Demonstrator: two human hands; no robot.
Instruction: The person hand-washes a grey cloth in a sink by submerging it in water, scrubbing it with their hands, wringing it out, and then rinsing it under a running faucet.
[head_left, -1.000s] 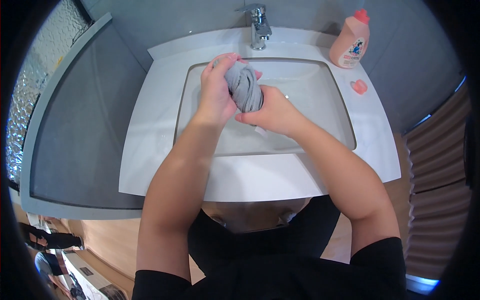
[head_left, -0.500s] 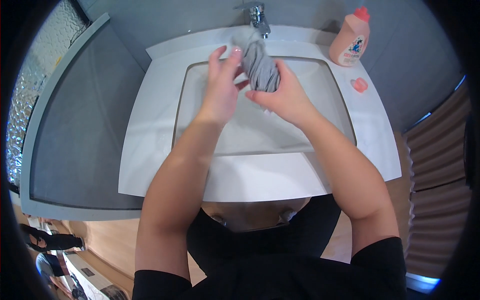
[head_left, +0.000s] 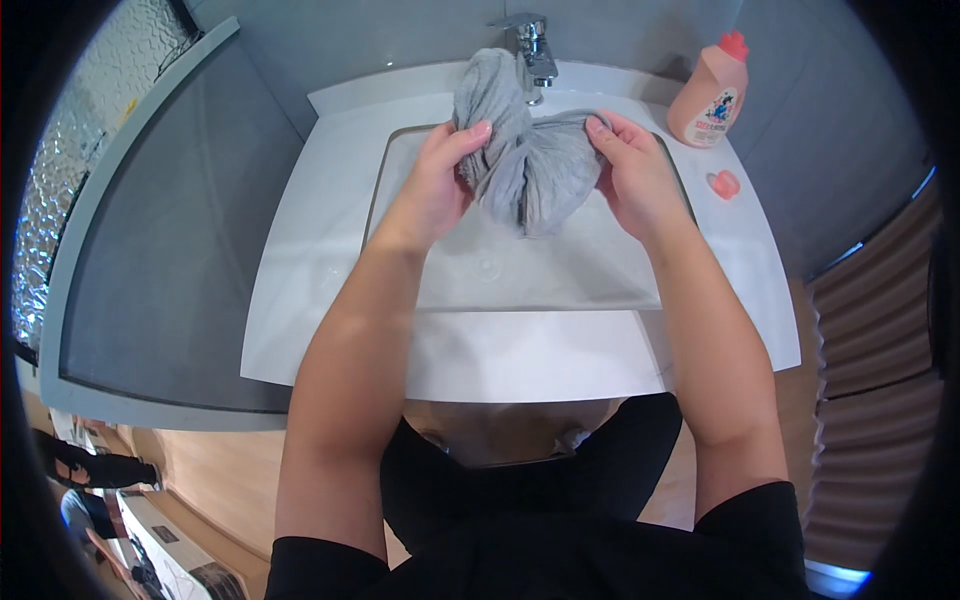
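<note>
A crumpled grey cloth (head_left: 530, 170), looking like a garment, hangs between my hands above the far part of the white sink basin (head_left: 540, 285). My left hand (head_left: 440, 180) is closed on the cloth's left side, thumb on top and the other fingers behind it. On the right edge, my right hand (head_left: 635, 170) pinches the fabric between thumb and fingers. The cloth is partly spread, with gathered folds down its middle. Just behind it stands the chrome faucet (head_left: 537, 60); no running water shows.
A pink bottle (head_left: 708, 100) with a red cap stands at the counter's back right, and a small pink cap-like piece (head_left: 723, 184) lies in front of it. The white counter (head_left: 530, 355) surrounds the basin. A grey-framed panel (head_left: 180, 260) is on the left, a brown pleated curtain (head_left: 870, 340) on the right.
The cloth was bunched and twisted in my right hand, my left hand loose beside it. Now both hands grip it and it is opened wider, my right hand having moved to the right.
</note>
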